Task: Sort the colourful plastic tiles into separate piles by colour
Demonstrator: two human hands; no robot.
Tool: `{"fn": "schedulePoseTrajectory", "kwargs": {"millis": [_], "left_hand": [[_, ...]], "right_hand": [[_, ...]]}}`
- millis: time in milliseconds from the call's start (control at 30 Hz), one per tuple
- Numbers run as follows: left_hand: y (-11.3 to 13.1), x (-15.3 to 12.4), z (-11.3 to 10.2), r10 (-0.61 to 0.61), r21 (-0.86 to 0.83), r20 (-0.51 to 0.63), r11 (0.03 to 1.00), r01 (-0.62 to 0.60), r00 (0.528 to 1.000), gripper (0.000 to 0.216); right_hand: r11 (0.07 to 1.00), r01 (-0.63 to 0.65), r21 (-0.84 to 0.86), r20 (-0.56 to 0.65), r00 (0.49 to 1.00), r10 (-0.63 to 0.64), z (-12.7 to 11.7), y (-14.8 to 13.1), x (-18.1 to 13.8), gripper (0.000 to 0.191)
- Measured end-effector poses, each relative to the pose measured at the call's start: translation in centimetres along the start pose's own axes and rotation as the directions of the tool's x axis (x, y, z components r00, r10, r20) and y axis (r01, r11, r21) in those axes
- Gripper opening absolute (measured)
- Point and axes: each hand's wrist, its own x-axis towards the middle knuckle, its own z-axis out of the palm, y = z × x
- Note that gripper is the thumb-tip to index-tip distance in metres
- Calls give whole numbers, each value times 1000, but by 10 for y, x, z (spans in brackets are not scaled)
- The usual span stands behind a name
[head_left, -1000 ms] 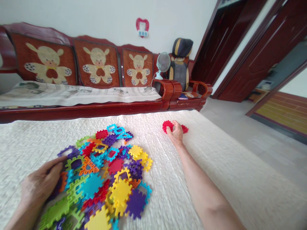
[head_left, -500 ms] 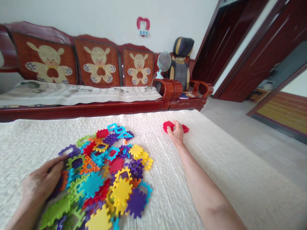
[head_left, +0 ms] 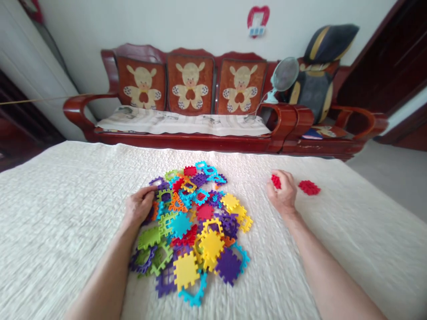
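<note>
A heap of coloured plastic interlocking tiles [head_left: 193, 222] lies on a cream quilted cloth [head_left: 60, 213]. My left hand [head_left: 140, 206] rests curled on the heap's left edge, fingertips on a purple and a green tile. My right hand [head_left: 283, 193] is closed round a red tile [head_left: 275, 181], lifted a little to the right of the heap. Another red tile [head_left: 309, 187] lies alone on the cloth just right of that hand.
A red wooden sofa [head_left: 200, 111] with bear-print cushions stands behind the cloth. A small fan [head_left: 283, 78] and a dark backpack [head_left: 320, 71] sit at its right end. Dark wooden doors [head_left: 400, 53] are at the far right.
The camera has swung left and pulled back. My right hand has drawn away from the red tiles toward the heap with one red tile, leaving one behind. My left hand stays on the heap.
</note>
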Motion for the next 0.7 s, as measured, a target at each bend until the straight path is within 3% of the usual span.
{"fn": "schedulePoseTrajectory", "kwargs": {"millis": [100, 233, 367, 500, 567, 700], "left_hand": [[-5, 1, 2, 13, -20, 4, 1000, -13, 1000, 43], [-4, 0, 3, 25, -17, -11, 1000, -25, 1000, 41], [4, -2, 2, 26, -15, -24, 1000, -26, 999, 39], [8, -4, 1, 23, -10, -36, 1000, -23, 999, 37], [9, -4, 1, 25, -16, -42, 1000, -26, 999, 37], [10, -4, 2, 31, -25, -42, 999, -32, 999, 38]], "right_hand": [[986, 39, 160, 224, 972, -75, 13, -31, -9, 20], [947, 8, 320, 448, 880, -158, 29, -89, -13, 16], [953, 67, 296, 557, 798, -229, 48, -145, -9, 26], [970, 130, 206, 648, 725, -235, 62, -168, -11, 46], [972, 115, 205, 651, 725, -223, 67, -171, -12, 47], [945, 114, 308, 549, 789, -274, 78, -182, -3, 38]]}}
